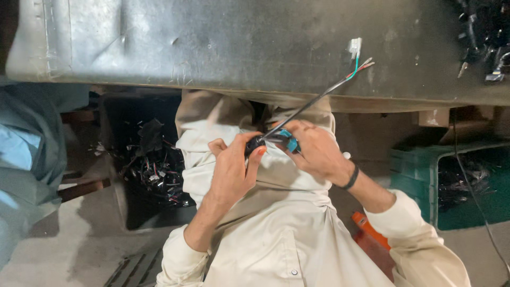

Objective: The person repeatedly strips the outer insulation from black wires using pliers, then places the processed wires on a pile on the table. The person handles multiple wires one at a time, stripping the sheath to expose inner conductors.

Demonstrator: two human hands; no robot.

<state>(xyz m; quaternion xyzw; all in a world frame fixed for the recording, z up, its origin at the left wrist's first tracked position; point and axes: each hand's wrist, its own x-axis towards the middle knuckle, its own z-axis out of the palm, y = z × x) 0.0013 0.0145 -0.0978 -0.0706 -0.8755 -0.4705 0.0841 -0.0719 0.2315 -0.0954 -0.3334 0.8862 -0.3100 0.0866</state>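
Black rubber, a small round grommet (255,144), is pinched in the left hand (231,170) above the lap; a blue-handled tool (287,140) is gripped by the right hand (313,151), and the black cable (313,101) is run up to the grey table (212,42).

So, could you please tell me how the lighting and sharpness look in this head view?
Head view: dim overall; soft glare on the grey table; both hands and the cable fairly sharp; the wire pile sits in deep shadow; top-right corner nearly black.

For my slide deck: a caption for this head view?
Left hand and right hand grip a black cable beside a blue-handled tool.
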